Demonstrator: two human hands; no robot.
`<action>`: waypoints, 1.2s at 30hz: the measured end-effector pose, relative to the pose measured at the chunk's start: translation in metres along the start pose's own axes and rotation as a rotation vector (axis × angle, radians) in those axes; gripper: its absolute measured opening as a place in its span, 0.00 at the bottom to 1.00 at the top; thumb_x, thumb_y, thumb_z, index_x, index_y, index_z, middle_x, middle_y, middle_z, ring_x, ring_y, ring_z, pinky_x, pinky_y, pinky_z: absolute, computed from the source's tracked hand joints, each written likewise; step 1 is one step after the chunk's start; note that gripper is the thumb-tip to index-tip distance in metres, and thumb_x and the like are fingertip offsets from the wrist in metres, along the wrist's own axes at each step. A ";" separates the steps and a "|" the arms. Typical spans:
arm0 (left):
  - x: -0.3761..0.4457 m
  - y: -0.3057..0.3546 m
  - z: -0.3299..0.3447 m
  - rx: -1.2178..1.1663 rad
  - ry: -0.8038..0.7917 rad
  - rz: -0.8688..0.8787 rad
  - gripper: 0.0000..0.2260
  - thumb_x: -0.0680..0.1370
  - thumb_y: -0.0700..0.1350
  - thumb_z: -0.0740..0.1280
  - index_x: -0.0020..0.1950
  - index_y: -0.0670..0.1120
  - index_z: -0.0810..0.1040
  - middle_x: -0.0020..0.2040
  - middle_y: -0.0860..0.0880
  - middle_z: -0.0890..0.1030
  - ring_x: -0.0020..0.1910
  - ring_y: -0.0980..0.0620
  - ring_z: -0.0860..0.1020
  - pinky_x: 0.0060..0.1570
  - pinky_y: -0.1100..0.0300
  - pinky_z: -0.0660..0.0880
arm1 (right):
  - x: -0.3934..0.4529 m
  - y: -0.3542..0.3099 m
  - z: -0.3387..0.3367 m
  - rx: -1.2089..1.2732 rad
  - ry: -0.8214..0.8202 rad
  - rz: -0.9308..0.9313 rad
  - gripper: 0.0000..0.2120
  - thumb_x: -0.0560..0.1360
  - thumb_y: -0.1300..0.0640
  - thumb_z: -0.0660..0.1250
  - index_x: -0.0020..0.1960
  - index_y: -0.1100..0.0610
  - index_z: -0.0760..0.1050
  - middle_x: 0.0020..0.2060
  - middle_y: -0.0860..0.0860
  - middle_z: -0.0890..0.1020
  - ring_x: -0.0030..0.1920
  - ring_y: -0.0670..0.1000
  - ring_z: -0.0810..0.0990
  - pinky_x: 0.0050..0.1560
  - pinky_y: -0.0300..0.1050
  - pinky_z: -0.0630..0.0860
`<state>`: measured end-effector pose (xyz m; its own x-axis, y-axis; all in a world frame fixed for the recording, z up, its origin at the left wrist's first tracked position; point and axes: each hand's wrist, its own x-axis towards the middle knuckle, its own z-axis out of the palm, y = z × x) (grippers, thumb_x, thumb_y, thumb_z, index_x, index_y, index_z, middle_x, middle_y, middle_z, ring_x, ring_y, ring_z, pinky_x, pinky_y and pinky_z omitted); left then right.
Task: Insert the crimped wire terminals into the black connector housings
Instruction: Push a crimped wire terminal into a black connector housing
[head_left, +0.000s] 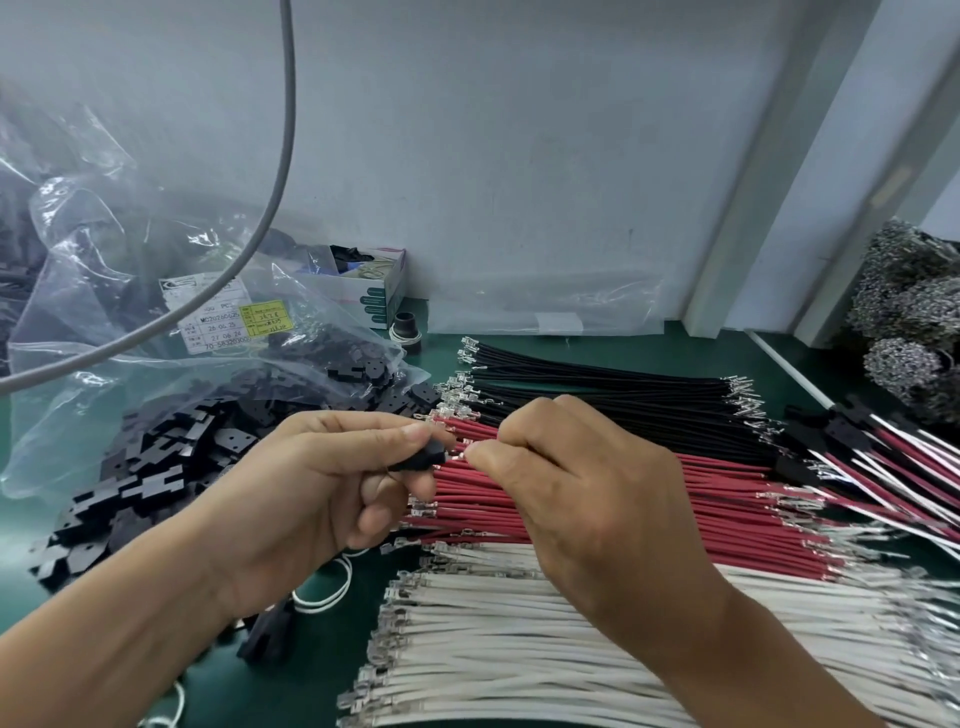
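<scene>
My left hand (322, 483) pinches a small black connector housing (418, 458) between thumb and fingers, above the wire rows. My right hand (566, 483) pinches a crimped wire terminal (457, 456) at its metal tip, right at the housing's open side; the wire's colour is hidden by my fingers. Under both hands lie rows of black wires (597, 395), red wires (649, 514) and white wires (545, 639), all with metal terminals at their ends. A heap of loose black housings (156, 467) spills from a plastic bag on the left.
Finished assemblies with black housings (857, 447) lie at the right. A clear plastic bag (104, 291) with a label, a small cardboard box (369, 286), a grey cable (280, 156) and coils of metal terminals (909, 322) surround the green mat (332, 670).
</scene>
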<state>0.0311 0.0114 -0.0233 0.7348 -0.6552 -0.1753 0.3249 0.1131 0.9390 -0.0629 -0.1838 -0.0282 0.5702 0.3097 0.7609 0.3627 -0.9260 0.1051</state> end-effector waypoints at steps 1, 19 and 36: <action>-0.001 0.000 0.002 -0.006 -0.001 -0.005 0.18 0.67 0.43 0.77 0.54 0.37 0.85 0.34 0.41 0.80 0.21 0.55 0.70 0.21 0.67 0.67 | 0.000 -0.004 0.002 0.006 -0.009 0.012 0.05 0.79 0.65 0.68 0.51 0.60 0.83 0.41 0.52 0.79 0.38 0.52 0.75 0.27 0.48 0.73; -0.008 -0.012 0.013 0.539 0.120 0.473 0.06 0.69 0.45 0.77 0.45 0.52 0.89 0.28 0.47 0.83 0.22 0.54 0.78 0.27 0.71 0.71 | 0.000 -0.001 -0.003 0.128 -0.162 0.194 0.08 0.80 0.55 0.66 0.45 0.56 0.80 0.41 0.47 0.76 0.39 0.48 0.75 0.38 0.46 0.76; 0.002 -0.015 0.004 0.591 0.182 0.497 0.06 0.70 0.46 0.77 0.46 0.55 0.88 0.30 0.45 0.83 0.25 0.52 0.79 0.29 0.62 0.76 | 0.009 -0.017 -0.024 0.417 -0.723 0.314 0.06 0.71 0.43 0.71 0.47 0.42 0.79 0.42 0.37 0.79 0.47 0.38 0.76 0.46 0.35 0.69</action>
<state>0.0257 0.0051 -0.0362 0.8132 -0.4936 0.3083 -0.3997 -0.0886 0.9124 -0.0815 -0.1708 -0.0084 0.9631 0.2456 0.1103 0.2692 -0.8810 -0.3890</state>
